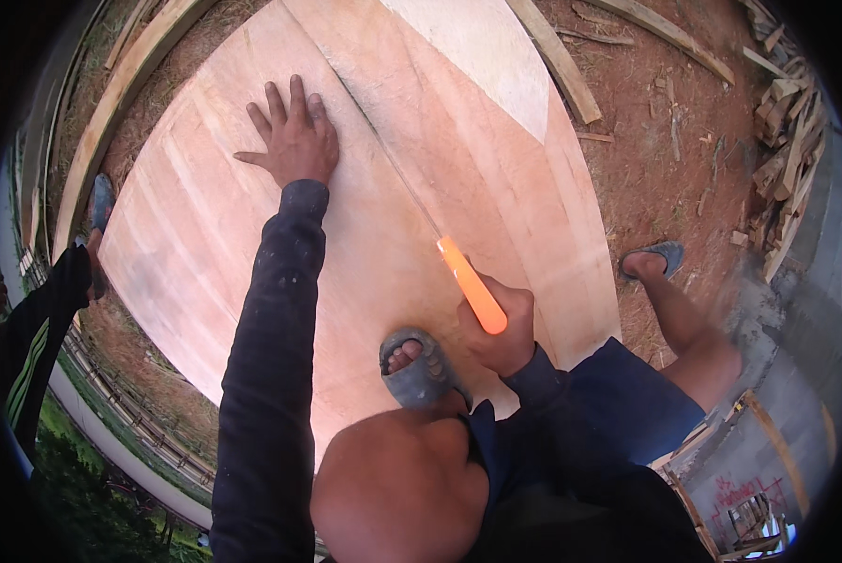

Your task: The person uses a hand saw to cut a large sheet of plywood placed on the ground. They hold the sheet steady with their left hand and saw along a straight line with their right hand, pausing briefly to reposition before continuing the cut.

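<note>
My left hand (294, 141) lies flat on a large pale plywood sheet (158, 235), fingers spread, just left of a long narrow slit running across it. My right hand (500, 319) grips an orange handle (468, 280) of a saw whose thin blade (404, 188) runs along that slit toward the upper middle. My left foot in a grey sandal (411, 366) rests on the sheet beside my right hand, and my other sandaled foot (653, 261) is on the dirt past its right edge.
Another person (41, 310) is at the left edge, by the sheet. Long timbers (111, 141) lie on reddish dirt around it, a pile of wood offcuts (785, 159) is at the upper right, and a grey concrete wall (763, 432) stands at the lower right.
</note>
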The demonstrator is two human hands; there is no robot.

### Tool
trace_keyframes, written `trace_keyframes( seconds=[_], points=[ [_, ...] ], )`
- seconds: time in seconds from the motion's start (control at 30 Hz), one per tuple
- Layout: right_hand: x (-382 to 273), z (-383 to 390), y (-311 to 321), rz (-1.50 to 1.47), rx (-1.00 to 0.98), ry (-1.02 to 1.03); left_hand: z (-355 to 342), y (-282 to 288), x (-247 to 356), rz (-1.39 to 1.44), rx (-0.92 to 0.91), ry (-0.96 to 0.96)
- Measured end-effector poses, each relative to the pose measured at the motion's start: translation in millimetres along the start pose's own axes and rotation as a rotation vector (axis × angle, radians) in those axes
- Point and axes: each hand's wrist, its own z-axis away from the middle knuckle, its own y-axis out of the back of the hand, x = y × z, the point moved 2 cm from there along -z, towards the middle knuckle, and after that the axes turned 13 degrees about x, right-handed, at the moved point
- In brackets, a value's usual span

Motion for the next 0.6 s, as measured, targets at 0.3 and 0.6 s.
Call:
trace_keyframes(
  seconds=[0.3,0.6],
  points=[
    [6,-25,-22,0.038,-0.001,0.030,-5,-1,-5,0.020,0.040,-0.008],
    [-2,1,10,0.007,-0.002,-0.017,0,0,-2,0.014,0.029,-0.002]
  ],
)
